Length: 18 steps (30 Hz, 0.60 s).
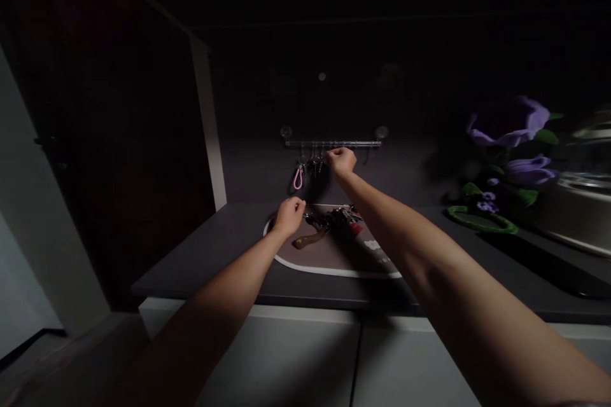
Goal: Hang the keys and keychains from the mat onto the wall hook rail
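Observation:
My right hand is raised to a clear hook rail on the dark wall, its fingers pinched just under the bar. What they hold is hidden. Left of it hang several keys and a pink loop keychain. My left hand is lower, above the left part of a brown mat with a white rim. Its fingers are pinched, and I cannot make out what is in them. Beside it on the mat lies a pile of keys with a brown strap and a red tag.
Purple artificial flowers with a green ring base stand on the dark counter at the right. A long black object lies near them, beside a large rounded vessel. White cabinet doors are below the counter.

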Each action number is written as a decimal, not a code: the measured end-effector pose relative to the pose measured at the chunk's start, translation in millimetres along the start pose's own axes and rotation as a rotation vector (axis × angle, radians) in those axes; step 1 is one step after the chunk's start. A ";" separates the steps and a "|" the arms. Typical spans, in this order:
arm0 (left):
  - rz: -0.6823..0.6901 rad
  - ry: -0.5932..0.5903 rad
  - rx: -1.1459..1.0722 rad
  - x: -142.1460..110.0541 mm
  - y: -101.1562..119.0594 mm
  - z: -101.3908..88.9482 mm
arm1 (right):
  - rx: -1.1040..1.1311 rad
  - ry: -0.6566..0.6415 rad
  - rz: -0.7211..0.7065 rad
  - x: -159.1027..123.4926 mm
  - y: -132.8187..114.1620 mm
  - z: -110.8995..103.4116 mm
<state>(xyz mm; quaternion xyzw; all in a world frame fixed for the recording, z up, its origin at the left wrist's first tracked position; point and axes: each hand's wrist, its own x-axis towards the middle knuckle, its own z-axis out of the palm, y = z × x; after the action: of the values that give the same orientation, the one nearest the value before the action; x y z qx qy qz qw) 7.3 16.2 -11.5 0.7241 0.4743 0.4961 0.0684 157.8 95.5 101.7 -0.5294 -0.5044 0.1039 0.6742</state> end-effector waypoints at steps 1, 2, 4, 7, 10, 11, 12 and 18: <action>-0.005 -0.001 0.006 0.1 0.1 0.1 | -0.016 0.000 0.000 0.9 0.5 1.0; -0.013 -0.001 0.010 0.3 0.1 0.1 | -0.028 0.000 -0.001 1.9 1.1 2.2; -0.024 -0.002 0.003 0.5 -0.3 0.4 | -0.058 0.001 -0.007 3.9 2.6 4.7; -0.027 -0.008 -0.024 0.7 -1.1 0.8 | -0.104 0.007 -0.023 5.8 4.9 8.1; -0.036 -0.012 -0.030 0.8 -1.3 1.1 | -0.121 0.008 -0.052 4.8 6.9 9.8; -0.040 -0.013 -0.030 0.8 -1.2 1.2 | -0.123 0.009 -0.064 3.8 7.4 9.9; -0.042 -0.013 -0.031 0.9 -1.1 1.2 | -0.128 0.008 -0.075 2.7 8.0 10.0; -0.038 -0.011 -0.035 0.7 0.1 0.6 | -0.183 0.006 -0.086 -2.1 12.1 10.8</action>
<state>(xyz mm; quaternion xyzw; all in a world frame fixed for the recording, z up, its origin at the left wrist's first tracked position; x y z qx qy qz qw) 7.9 16.9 -11.3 0.7162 0.4791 0.4990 0.0930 153.1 105.7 89.9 -0.5670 -0.5320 0.0269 0.6283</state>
